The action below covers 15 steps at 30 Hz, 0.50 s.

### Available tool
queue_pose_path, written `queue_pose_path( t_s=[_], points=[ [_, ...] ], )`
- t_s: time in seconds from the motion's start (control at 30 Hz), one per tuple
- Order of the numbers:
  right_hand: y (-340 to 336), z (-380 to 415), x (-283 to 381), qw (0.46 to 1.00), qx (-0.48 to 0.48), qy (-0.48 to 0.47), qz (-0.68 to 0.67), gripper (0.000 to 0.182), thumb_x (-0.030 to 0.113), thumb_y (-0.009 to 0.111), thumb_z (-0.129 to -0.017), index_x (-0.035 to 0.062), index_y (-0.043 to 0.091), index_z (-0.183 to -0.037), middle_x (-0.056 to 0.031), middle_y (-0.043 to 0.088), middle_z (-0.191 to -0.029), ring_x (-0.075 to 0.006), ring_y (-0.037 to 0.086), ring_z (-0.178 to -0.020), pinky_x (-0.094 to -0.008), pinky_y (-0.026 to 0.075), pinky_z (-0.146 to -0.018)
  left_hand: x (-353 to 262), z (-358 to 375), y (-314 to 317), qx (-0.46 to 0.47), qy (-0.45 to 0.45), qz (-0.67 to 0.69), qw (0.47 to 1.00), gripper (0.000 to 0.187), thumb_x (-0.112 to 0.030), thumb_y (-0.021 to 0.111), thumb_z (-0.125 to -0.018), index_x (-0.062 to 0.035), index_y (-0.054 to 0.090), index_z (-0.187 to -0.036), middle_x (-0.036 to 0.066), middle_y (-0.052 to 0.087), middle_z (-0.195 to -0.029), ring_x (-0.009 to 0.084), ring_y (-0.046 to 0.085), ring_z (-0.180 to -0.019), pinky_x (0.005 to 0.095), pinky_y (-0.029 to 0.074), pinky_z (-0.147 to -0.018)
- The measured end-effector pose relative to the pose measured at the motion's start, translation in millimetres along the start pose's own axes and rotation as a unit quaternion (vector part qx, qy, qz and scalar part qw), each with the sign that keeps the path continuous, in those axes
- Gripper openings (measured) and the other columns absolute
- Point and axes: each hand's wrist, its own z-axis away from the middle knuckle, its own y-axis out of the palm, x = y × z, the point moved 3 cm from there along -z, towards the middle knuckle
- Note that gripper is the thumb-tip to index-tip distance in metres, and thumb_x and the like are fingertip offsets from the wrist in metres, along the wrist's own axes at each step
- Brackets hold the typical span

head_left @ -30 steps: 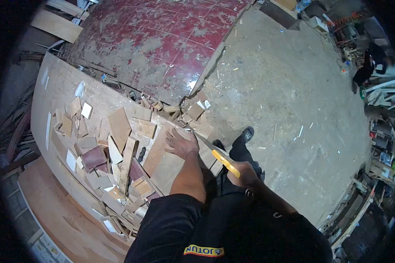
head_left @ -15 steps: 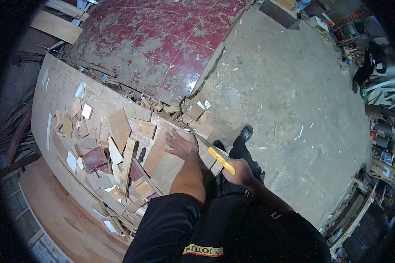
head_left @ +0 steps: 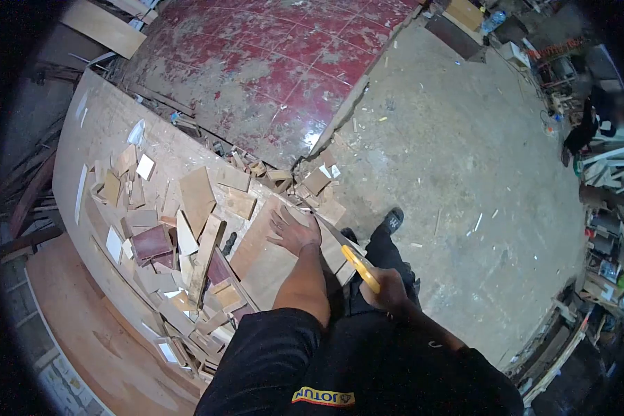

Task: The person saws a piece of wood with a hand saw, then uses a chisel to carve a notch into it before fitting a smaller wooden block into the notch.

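My left hand (head_left: pixel 295 233) lies flat with fingers spread on a thin wooden board (head_left: pixel 260 236), pressing near its right edge. In my right hand (head_left: pixel 383 290) is the yellow handle of a handsaw (head_left: pixel 360 268), with the fingers wrapped round it. The saw's blade runs up and left from the handle, beside my left hand at the edge of the board. How deep its teeth sit in the wood cannot be made out. The board rests on a large plywood-topped bench (head_left: pixel 90 125).
Wood offcuts (head_left: pixel 200 197) and a maroon block (head_left: pixel 151 244) lie heaped left of the board. More scraps (head_left: pixel 317 182) sit beyond its far edge. Concrete floor (head_left: pixel 451 180) spreads to the right, red tiles (head_left: pixel 270 62) behind. Another person (head_left: pixel 593 121) is at the far right among white strips.
My right hand and the saw have shifted slightly down and right, the blade angle now steeper. My left hand stays planted on the board. The whole view has shifted slightly.
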Motion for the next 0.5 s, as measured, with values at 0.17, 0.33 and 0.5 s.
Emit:
queue_pose_path(
  t_s=[0.17, 0.33, 0.5],
  points=[
    [-5, -2, 3, 1.000, 0.001, -0.017, 0.016, 0.015, 0.015, 0.063, -0.073, 0.0034, 0.055, -0.078, -0.0185, 0.061, -0.071, -0.0385, 0.063, -0.069, -0.0440, 0.051, -0.060, 2, 2, 5, -0.006, 0.005, -0.014, 1.000, 0.078, -0.052, 0.059, -0.078, -0.0154, 0.034, -0.143, 0.012, 0.020, -0.154, 0.0308, 0.016, -0.142, 0.0608, 0.002, -0.112],
    [-26, 1, 39, 0.998, 0.030, -0.046, 0.001, 0.017, 0.012, 0.070, -0.075, 0.0025, 0.056, -0.078, -0.0162, 0.059, -0.070, -0.0264, 0.064, -0.063, -0.0356, 0.047, -0.055, 2, 1, -3, 0.039, -0.025, -0.036, 0.998, 0.079, -0.054, 0.056, -0.080, -0.0163, 0.031, -0.145, 0.010, 0.020, -0.155, 0.0302, 0.018, -0.142, 0.0613, 0.003, -0.112],
    [-67, 18, 81, 0.985, 0.037, 0.150, -0.077, 0.014, 0.012, 0.069, -0.076, 0.0019, 0.059, -0.079, -0.0153, 0.063, -0.071, -0.0234, 0.064, -0.063, -0.0338, 0.047, -0.057, 9, -2, 5, 0.017, -0.014, -0.007, 1.000, 0.075, -0.052, 0.053, -0.083, -0.0153, 0.031, -0.145, 0.011, 0.021, -0.154, 0.0308, 0.019, -0.142, 0.0618, 0.004, -0.111]
  ],
)
